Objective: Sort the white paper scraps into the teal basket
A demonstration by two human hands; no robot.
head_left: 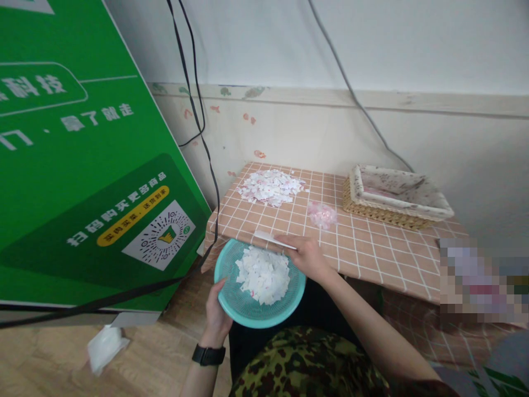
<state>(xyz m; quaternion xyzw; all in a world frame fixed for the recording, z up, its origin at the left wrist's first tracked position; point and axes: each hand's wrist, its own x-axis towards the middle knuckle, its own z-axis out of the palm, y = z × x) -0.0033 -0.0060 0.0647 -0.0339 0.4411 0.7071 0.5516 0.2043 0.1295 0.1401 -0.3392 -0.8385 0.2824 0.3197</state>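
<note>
My left hand (219, 310) grips the left rim of a turquoise plastic colander (237, 314), thumb over the edge. Inside the colander lies a heap of small white paper pieces (264, 275). In my right hand (308, 255) is a flat white strip (273, 240), held by its right end just above the colander's far rim, at the table's front edge; its material I cannot make out. A second pile of white paper scraps (270, 187), some pinkish, lies at the table's back left. To its right sits a small crumpled pink bundle (322, 215).
The table wears a brown checked cloth (372, 253). A wicker basket (388, 218) with a fabric lining stands on its right part. On the left is a large green cabinet (103, 165) with dark straps hanging before it. A white plastic bag (106, 347) lies on the wooden floor.
</note>
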